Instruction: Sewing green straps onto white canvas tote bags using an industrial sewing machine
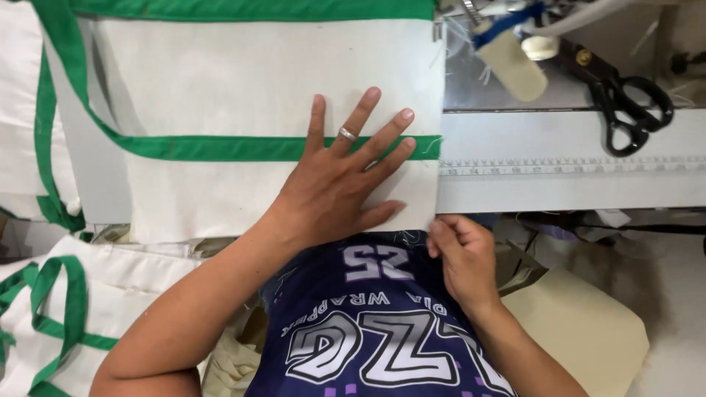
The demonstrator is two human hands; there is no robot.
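Black-handled scissors point(624, 110) lie at two o'clock on the white sewing table point(573, 140), just above a measuring tape strip point(573, 167) fixed along its front. A cream thread cone point(512, 65) lies tilted at one o'clock. More white bags with green straps point(51, 309) are piled at eight o'clock; a beige cushion point(581, 331) sits at four o'clock.

The white cloth panel with green trim point(250, 88) runs off the frame at 12 o'clock, and the flat left hand point(334, 184) covers part of its green band. The right hand point(460, 254) hides the panel's corner, its fingertips curled out of sight. The stacked green-handled white bags point(51, 323) are cut off at 8 o'clock
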